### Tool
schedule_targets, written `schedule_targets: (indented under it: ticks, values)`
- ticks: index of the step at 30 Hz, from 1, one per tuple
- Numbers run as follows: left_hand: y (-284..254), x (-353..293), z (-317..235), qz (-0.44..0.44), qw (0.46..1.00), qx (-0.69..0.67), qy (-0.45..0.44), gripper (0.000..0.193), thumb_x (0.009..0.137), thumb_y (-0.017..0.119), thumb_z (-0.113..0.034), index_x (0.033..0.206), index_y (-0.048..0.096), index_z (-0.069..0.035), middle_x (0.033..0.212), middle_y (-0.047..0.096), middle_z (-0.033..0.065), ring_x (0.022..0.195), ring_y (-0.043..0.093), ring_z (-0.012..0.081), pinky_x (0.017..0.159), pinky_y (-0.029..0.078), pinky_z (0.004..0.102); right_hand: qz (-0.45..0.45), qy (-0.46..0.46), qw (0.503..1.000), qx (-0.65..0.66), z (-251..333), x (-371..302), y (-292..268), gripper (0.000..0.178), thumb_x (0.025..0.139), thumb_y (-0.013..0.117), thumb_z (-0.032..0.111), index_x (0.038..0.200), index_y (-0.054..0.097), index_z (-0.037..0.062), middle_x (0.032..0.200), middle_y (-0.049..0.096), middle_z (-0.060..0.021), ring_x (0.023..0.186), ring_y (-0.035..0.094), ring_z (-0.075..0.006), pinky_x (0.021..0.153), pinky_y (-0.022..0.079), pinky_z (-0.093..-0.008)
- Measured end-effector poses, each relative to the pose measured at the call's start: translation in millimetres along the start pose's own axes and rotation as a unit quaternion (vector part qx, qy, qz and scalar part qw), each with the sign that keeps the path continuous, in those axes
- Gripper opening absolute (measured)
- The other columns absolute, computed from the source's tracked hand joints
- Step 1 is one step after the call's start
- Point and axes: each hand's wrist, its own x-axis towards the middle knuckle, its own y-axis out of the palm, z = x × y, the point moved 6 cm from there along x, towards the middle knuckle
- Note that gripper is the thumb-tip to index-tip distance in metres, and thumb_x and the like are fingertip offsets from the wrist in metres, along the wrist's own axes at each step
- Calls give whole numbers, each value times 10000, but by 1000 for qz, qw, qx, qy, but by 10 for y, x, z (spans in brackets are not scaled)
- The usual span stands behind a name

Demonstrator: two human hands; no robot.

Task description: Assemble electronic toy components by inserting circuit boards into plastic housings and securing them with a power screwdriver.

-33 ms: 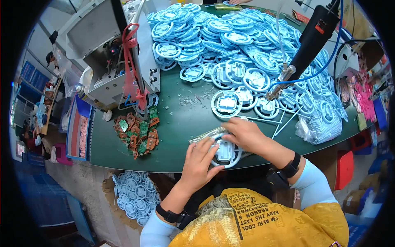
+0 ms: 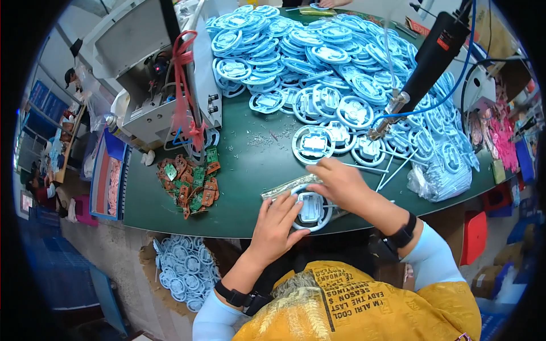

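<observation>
A light-blue round plastic part (image 2: pixel 310 208), ring-shaped like a small steering wheel with a moulded centre, lies at the table's near edge. My left hand (image 2: pixel 274 225) grips its left side, fingers over the far-left rim and thumb on the near rim. My right hand (image 2: pixel 340 183) has its fingers curled at the far-right rim, with the thumb pressed there; anything small under those fingertips is hidden. Beneath the part, a flat, shiny greenish-gold strip (image 2: pixel 284 187) slants across the table. Past my right hand lie similar round parts (image 2: pixel 313 144).
A large heap of light-blue round parts (image 2: pixel 307 48) covers the far table. A black electric screwdriver (image 2: pixel 435 51) hangs at the right, near white sticks (image 2: pixel 398 170). Green and brown circuit boards (image 2: pixel 190 182) lie left, by a grey machine (image 2: pixel 153 116). More parts (image 2: pixel 185 270) fill a floor box.
My right hand has shifted very slightly to the right at the rim. The round part has turned or tilted a little. My left hand keeps its place.
</observation>
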Motion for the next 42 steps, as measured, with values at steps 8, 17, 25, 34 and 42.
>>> schedule_targets:
  ticks: [8,17,25,34,42]
  values:
    - [222,-136,187,16,999,-32,-35,640,733,825,-278,1287,589,-63,1310,585,135,1315,495,311,1094,365,507,-451,48,864,219,-635,-174,-2036,595,850,603,41,1399,385,-29,1347,505,-174,1231,532,-288,1064,408,-411]
    - [261,-182,258,23,996,-63,-53,666,716,832,-309,1305,584,-123,1332,563,92,1362,455,299,1128,294,547,-241,12,924,296,-325,521,-1948,559,839,627,176,1304,443,-74,1141,581,-169,1014,651,-293,929,522,-419]
    - [279,-223,295,11,992,-99,-70,679,685,861,-282,1293,598,-132,1364,552,95,1354,469,314,1123,288,557,-108,-30,770,628,9,642,-1235,1396,564,726,843,1515,224,-48,1116,556,-118,976,604,-246,905,510,-546]
    - [222,-146,304,34,995,-86,-23,666,717,822,-319,1299,586,-97,1310,571,120,1335,469,332,1096,324,545,-134,-119,814,552,417,767,-1287,765,839,687,230,1449,309,-35,983,452,-115,873,566,-236,863,541,-499]
    - [135,-59,454,-9,987,-157,-12,580,708,825,-235,1218,618,-50,1228,603,108,1209,531,325,1019,387,490,-117,-121,865,473,531,829,-1267,532,949,607,223,1347,362,-29,940,443,-126,650,594,-238,546,543,-375]
